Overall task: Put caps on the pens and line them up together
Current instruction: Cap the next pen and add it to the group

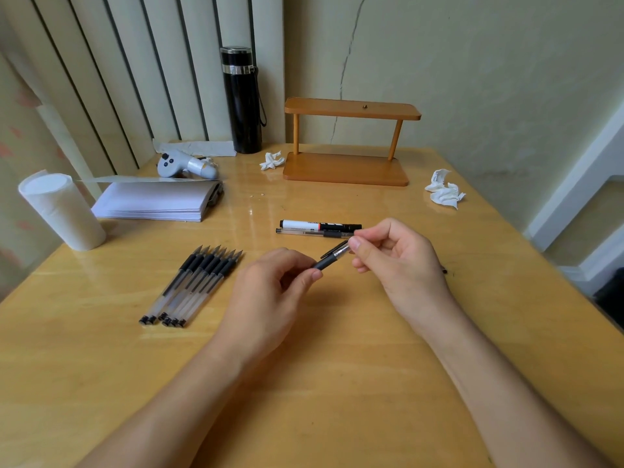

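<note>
Glossy, honey-coloured wooden desk [337,383] with visible grain, seen from above and set against a pale wall. At the rear stands a small two-tier wooden shelf [351,111] with rounded corners and slim dowel posts, and beside it a tall black cylindrical flask [241,103] with a metal band near the lid. On the left lie a flat stack of white paper [155,202] and an upright roll of soft white tissue [60,211]; crumpled tissue scraps rest near the shelf [272,160] and at the right edge [445,192].

Left hand [270,292]: fingers [314,274] grasp the dark rubbery grip of a pen [327,262] held above the desk centre, slanting up to the right. Right hand [401,261]: fingers [355,244] pinch the clear plastic cap [341,250] with its black clip, seated on the pen's far end.

Left of the hands, a row of uncapped pens [194,285] lies side by side and touching, with clear barrels, black grips and bare metal tips pointing away. Just beyond the right hand, a capped clear pen [314,233] lies level on the desk, touching a thicker white-and-black marker [320,226] behind it.
</note>
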